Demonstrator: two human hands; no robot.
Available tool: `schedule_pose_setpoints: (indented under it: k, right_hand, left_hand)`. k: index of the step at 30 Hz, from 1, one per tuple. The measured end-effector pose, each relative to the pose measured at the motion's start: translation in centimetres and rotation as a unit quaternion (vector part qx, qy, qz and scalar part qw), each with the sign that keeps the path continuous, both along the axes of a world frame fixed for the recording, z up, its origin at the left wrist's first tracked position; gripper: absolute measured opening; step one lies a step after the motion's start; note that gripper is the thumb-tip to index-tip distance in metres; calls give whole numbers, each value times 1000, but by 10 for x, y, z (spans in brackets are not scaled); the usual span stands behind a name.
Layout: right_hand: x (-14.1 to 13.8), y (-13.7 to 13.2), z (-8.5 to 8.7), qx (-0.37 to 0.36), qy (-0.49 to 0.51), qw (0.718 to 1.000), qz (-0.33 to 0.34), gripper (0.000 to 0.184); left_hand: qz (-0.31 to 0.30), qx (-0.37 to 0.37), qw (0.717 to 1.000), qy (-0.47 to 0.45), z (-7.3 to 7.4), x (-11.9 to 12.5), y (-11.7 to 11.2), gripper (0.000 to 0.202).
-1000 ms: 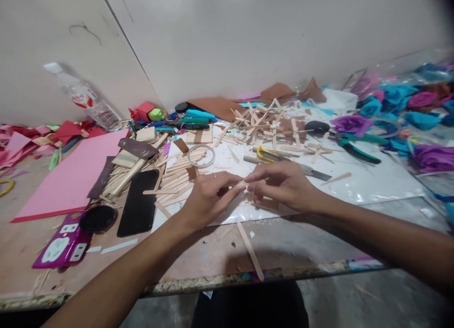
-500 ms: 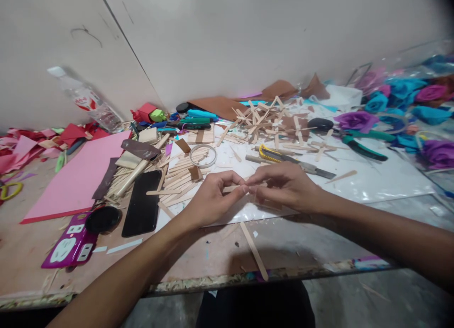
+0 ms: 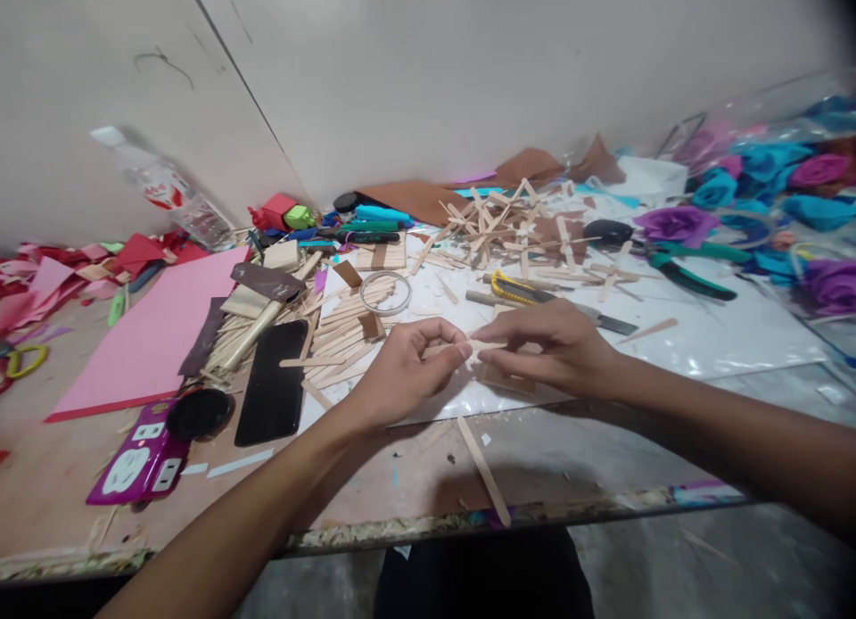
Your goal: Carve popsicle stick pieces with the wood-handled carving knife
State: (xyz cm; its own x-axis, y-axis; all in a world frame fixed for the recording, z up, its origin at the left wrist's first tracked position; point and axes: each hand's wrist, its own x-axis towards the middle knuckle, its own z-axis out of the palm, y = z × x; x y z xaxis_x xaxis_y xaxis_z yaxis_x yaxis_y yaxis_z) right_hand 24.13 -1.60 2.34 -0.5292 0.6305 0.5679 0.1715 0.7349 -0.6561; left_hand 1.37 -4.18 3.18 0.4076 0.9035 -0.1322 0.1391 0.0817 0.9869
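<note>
My left hand [image 3: 418, 369] pinches a wooden craft stick [image 3: 491, 344] between thumb and fingertips, just above the front part of the white sheet. My right hand [image 3: 558, 347] meets it from the other side, thumb and forefinger curled around the same stick; its far end is hidden. Below the right fingers lies a small wooden square [image 3: 506, 380], partly covered. A loose craft stick [image 3: 484, 472] reaches over the table's front edge. Behind my hands are a roll of tape [image 3: 385, 294] and a yellow utility knife [image 3: 512, 288].
A pile of joined craft sticks [image 3: 495, 226] stands at the back. Left are a black phone [image 3: 271, 383], a purple power strip [image 3: 137, 463] and pink paper [image 3: 144, 334]. A bottle [image 3: 167, 191] leans against the wall. Green-handled pliers [image 3: 692, 276] and paper flowers [image 3: 682, 225] lie right.
My right hand's fingers have shifted slightly right and spread a little from my left fingertips. The left hand keeps its pinch, and the whole view has moved slightly.
</note>
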Motion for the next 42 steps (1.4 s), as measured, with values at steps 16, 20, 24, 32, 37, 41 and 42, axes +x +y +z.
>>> schedule_pose_setpoints:
  k: [16,20,24,32,37,41,42]
  right_hand:
    - [5,1,0,112,-35,993,23,14]
    - [9,6,0,148,-43,988,31,18]
    - [12,7,0,156,-47,986,37,18]
    - [12,7,-1,191,-69,978,44,15]
    - [12,8,0,240,-73,967,51,15]
    - [11,8,1,244,-85,965,49,18]
    - [11,8,0,239,-84,966,50,18]
  left_hand:
    - [-10,10,1000,3,1,0,-1,38]
    - [-5,-16,1000,-18,1,-2,-1,43]
    - [-7,-15,1000,-12,2,-2,-1,41]
    - [-16,16,999,23,5,-1,-1,35]
    - [-18,37,998,42,4,-2,-1,31]
    - [-23,42,998,45,2,-4,-1,32]
    - [-26,40,998,42,2,-4,-1,33]
